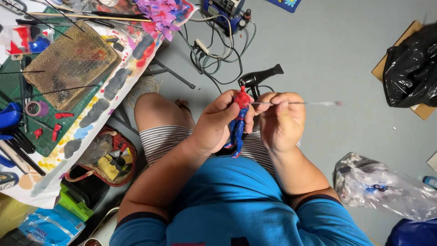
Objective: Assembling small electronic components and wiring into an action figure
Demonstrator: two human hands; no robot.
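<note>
Left hand (pixel 217 124) wrapped tight round a red and blue toy figure (pixel 239 119), right hand (pixel 281 119) just beside it pinching a thin brush (pixel 298 103) at the toy's head. Could slip and smear paint, with the brush so close. Down left of the hands, a red basket (pixel 119 169) full of small tools; off to the right, a clear bag (pixel 387 187) of stuff too blurry to tell.

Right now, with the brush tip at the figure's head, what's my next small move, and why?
Probably a short, light stroke with the thin brush across the head of the red and blue figure. The left hand grips the figure around its torso, and the right hand pinches the brush with its tip at the head.
</note>
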